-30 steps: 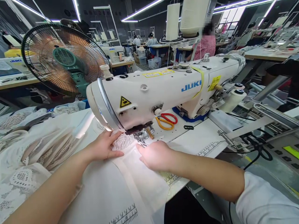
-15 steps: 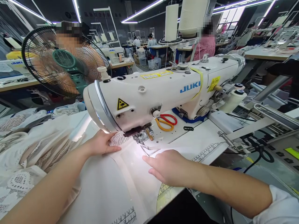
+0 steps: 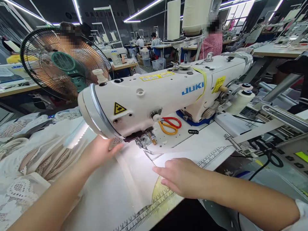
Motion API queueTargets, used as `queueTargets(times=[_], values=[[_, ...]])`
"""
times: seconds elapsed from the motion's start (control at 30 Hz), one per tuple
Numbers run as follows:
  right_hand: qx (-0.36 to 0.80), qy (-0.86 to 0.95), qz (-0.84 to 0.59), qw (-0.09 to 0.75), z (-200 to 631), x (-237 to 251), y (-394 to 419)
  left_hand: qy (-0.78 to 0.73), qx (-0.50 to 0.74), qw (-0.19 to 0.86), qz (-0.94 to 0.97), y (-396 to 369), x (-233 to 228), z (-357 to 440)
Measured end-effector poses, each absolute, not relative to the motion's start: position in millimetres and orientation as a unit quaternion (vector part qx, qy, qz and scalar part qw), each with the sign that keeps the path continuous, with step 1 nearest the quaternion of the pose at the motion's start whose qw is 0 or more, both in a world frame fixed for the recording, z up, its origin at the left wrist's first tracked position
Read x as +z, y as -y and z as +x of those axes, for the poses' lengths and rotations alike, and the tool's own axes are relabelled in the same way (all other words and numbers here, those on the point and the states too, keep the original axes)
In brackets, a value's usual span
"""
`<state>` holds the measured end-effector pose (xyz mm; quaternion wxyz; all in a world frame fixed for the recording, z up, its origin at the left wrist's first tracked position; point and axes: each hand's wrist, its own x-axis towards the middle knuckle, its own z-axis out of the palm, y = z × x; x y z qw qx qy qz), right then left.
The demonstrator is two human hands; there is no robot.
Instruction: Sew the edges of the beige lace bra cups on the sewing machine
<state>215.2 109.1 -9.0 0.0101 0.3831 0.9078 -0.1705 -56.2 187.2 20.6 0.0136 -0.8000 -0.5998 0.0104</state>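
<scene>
I log one fabric (image 3: 138,170), flat on the table (image 3: 204,146) at the machine (image 3: 154,96): left hand (image 3: 97,150), fingers apart, seemingly steadying it; right hand (image 3: 185,177) by its edge, perhaps guiding, grip I cannot tell.

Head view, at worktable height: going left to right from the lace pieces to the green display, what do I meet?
Pile of lace pieces → left hand → presser foot area → right hand → thread cone → green display.
</scene>
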Motion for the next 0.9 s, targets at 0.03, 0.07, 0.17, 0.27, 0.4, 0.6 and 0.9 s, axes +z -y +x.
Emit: queueTargets(times=[0.03, 0.07, 0.17, 0.27, 0.4, 0.6, 0.9], values=[[-0.167, -0.910, 0.379, 0.009, 215.9, -9.5, -108.6, 0.591, 0.009, 0.027, -0.806, -175.8, 17.0, -48.8], [-0.165, -0.913, 0.374, 0.007, 216.6, -9.8, -108.0, 0.576, 0.001, 0.034, -0.817, -163.2, 11.4, -41.5], [-0.155, -0.916, 0.369, 0.001, 218.4, -9.9, -105.6, 0.470, -0.036, 0.050, -0.881, -124.9, -13.6, -24.5], [-0.141, -0.918, 0.369, 0.000, 219.4, -10.1, -103.6, 0.394, -0.048, 0.069, -0.915, -98.2, -37.4, -18.1], [-0.132, -0.922, 0.364, 0.007, 218.9, -11.2, -102.6, 0.370, -0.039, 0.065, -0.926, -87.3, -48.4, -19.6], [-0.131, -0.918, 0.372, 0.028, 214.1, -6.6, -103.0, 0.357, -0.032, 0.070, -0.931, -89.9, -46.8, -24.4], [-0.104, -0.925, 0.363, 0.033, 207.9, -10.8, -111.3, 0.324, -0.046, 0.109, -0.939, -100.3, -33.9, -25.4]])
